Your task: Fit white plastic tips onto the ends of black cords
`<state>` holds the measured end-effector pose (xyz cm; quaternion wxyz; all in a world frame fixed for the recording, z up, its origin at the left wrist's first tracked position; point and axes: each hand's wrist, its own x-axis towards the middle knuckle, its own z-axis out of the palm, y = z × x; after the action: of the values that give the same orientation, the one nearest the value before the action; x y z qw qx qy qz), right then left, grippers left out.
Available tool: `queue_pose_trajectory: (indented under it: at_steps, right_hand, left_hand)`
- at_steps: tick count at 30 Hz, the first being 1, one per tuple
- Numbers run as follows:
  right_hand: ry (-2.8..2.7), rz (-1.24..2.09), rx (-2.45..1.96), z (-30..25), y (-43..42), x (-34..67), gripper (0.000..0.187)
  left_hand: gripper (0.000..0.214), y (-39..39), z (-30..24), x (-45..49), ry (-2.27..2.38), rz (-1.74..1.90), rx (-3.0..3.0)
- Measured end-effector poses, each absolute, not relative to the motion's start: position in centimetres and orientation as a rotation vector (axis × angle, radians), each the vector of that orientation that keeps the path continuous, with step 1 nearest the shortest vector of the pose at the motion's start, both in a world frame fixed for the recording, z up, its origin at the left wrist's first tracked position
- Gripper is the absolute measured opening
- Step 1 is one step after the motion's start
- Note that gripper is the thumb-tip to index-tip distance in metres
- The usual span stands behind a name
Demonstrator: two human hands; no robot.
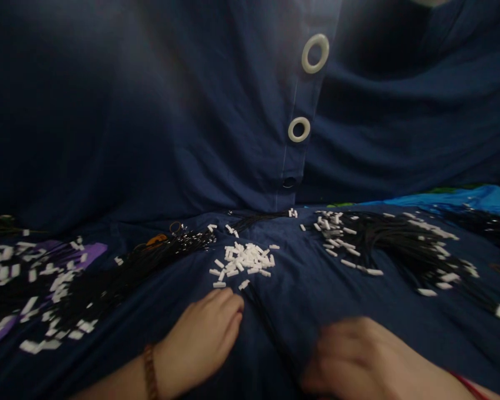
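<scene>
My left hand (pixel 204 336) rests low on the dark blue cloth (pixel 316 289), a brown band on its wrist. Its fingers are pressed together at the end of a thin black cord (pixel 269 322), which carries a small white piece (pixel 244 284) at its tip. The cord runs down and right toward my right hand (pixel 358 358). That hand is smeared by motion and its fingers look curled, so what it holds is unclear. Just beyond my left hand lies a small pile of white plastic pieces (pixel 245 260).
A bundle of black cords with white tips (pixel 400 250) lies at the right. Another bundle of black cords (pixel 120 278) stretches to the left, with more white-tipped ones (pixel 33 294) on a purple patch. Behind hangs dark blue fabric with white rings (pixel 315 53).
</scene>
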<state>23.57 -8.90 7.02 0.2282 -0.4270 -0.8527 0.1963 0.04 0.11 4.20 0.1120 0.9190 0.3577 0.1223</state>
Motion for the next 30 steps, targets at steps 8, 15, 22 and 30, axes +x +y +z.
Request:
queue_pose_trajectory:
  at_steps: [8,15,22,30]
  right_hand:
    - [-2.335,0.330,-1.551,2.8,2.1,22.5,0.021]
    - [-2.187,0.349,-1.553,-0.8,3.7,22.3,0.020]
    - [-2.006,0.675,-1.312,-0.6,2.9,21.8,0.010]
    - [-1.620,1.159,-1.134,-1.4,1.6,20.0,0.018]
  left_hand:
    - [0.028,2.9,1.1,3.1,1.298,0.400,2.539]
    - [0.013,3.5,0.7,2.9,1.138,0.515,2.346]
    - [0.013,4.2,0.0,2.5,0.911,0.649,1.525]
    - [0.012,3.9,0.5,2.8,0.781,0.612,1.102]
